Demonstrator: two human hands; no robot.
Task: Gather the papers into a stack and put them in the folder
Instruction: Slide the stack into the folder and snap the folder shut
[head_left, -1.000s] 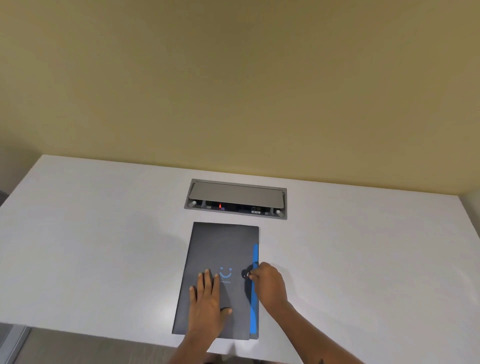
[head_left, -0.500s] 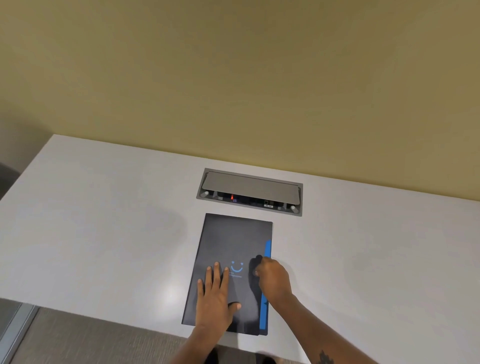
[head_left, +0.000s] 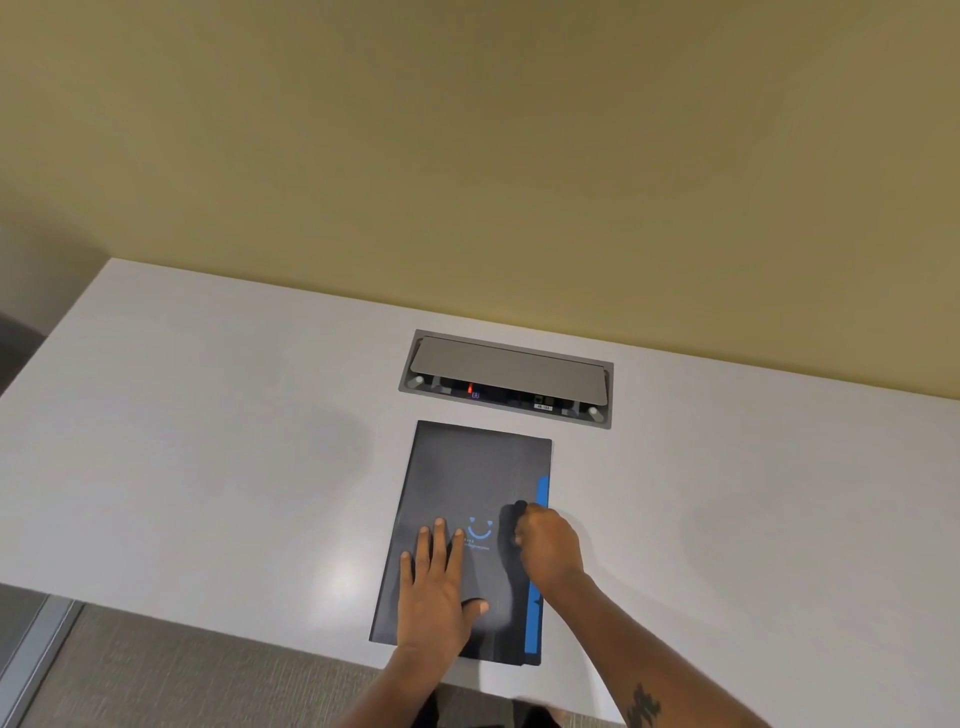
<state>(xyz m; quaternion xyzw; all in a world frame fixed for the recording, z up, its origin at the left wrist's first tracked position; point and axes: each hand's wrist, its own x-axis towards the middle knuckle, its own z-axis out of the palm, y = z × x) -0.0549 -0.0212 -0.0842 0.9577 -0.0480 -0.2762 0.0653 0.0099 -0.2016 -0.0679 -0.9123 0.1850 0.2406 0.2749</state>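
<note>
Hands press down on a closed dark folder (head_left: 470, 493) lying on a white table (head_left: 208, 441), its far edge just short of the grey cable hatch (head_left: 506, 376) set into the tabletop near the wall. The left hand (head_left: 439, 587) lies flat and spread on the folder's near half, fingers extended, holding nothing. The right hand (head_left: 548, 545) is curled at the folder's right edge, fingertips pinched around a small dark closure; whether that closure is fastened cannot be told. A blue strip (head_left: 537, 571) runs along the folder's right side, on the hatch's near side. No loose papers show anywhere on the table, so they are judged to be already inside, with the task near its end.

Risks from here are few but real. The folder's near edge overhangs the table's front edge slightly, away from the hatch; lifting the left hand while the right tugs at the closure could tip or slide the folder toward the floor. A closure left unfastened could let the cover spring open and the sheets fan out. Pulling the flap hard across a thick or uneven stack could crease the sheets' edges along the blue strip. Pushing the folder too far forward could nudge it onto the hatch's raised lid.
</note>
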